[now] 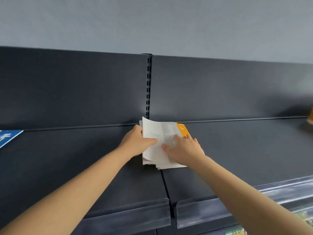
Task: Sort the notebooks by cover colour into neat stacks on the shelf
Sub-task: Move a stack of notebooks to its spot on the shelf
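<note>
From the head camera, a dark shelf (237, 150) holds one stack of notebooks (153, 153) at its middle, right over the seam between two shelf panels and near the back panel (67, 90). The top cover is white, its far corner curling up; an orange cover (183, 130) peeks out along the stack's right side. The left hand (135, 141) grips the stack's left edge, thumb pressed on the white cover. The right hand (183, 150) lies flat on top, fingers spread, close beside the left. A blue sign (8, 137) sits at the far left edge, and something orange (310, 117), blurred, sits at the far right. Bare shelf spreads on both sides of the stack. Clear price strips (203, 212) run along the front lip.
</note>
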Tool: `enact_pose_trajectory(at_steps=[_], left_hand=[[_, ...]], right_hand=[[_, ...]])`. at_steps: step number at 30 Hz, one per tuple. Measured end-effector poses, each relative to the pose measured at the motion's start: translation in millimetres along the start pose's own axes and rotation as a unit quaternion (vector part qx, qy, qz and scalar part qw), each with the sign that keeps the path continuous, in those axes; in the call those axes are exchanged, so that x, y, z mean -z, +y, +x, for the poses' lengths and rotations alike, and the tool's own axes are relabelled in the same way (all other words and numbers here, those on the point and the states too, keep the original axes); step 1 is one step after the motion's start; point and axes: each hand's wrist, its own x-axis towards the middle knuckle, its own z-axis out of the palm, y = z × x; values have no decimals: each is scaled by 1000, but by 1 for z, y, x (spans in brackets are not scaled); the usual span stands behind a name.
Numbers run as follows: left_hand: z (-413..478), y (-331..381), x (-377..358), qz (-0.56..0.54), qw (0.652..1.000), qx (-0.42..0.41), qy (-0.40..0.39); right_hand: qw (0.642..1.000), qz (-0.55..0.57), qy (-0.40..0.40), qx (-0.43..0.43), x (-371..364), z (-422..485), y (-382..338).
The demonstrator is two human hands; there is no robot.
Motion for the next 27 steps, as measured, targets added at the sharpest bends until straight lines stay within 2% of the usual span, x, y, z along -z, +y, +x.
enact_pose_trajectory(at_steps=[4,7,10,16,20,24,27], left_hand=[[9,-12,19,-78,995,35,44],[13,-24,36,-163,983,74,29],[13,-33,47,-192,976,105,9],[14,-34,58,-208,973,99,-8],[15,-33,58,-234,965,112,-21],[14,-33,58,-271,954,129,-30],[13,-33,55,-295,944,134,-60]], right_hand=[[999,33,-2,38,-2,3,-18],[994,87,59,15,4,13,-21],[988,112,101,-16,6,33,-14],[981,165,105,-16,0,47,-13],[973,219,72,-15,2,46,-18],[911,408,57,-21,9,43,-19],[845,532,-26,-42,13,38,-19]])
